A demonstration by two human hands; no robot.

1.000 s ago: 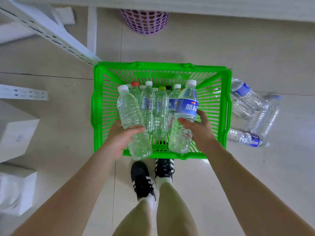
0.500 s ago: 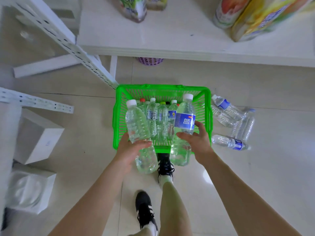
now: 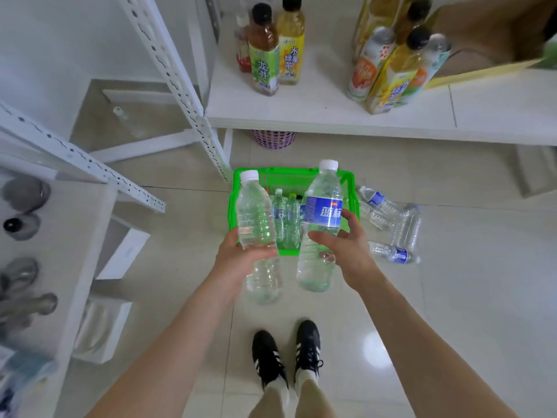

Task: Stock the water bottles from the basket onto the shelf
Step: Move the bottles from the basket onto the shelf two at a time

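My left hand grips a clear unlabelled water bottle around its middle, upright. My right hand holds a water bottle with a blue label, also upright. Both bottles are lifted above the green basket, which stands on the floor below and holds several more water bottles. The white shelf lies ahead, above the basket.
Tea bottles and juice bottles stand on the shelf, with a cardboard box at the back right. Several water bottles lie on the floor right of the basket. A perforated white post rises at left. My feet stand below.
Both hands have lifted their bottles up out of the basket. My view has risen and tilted forward, bringing the shelf and its drinks into sight.
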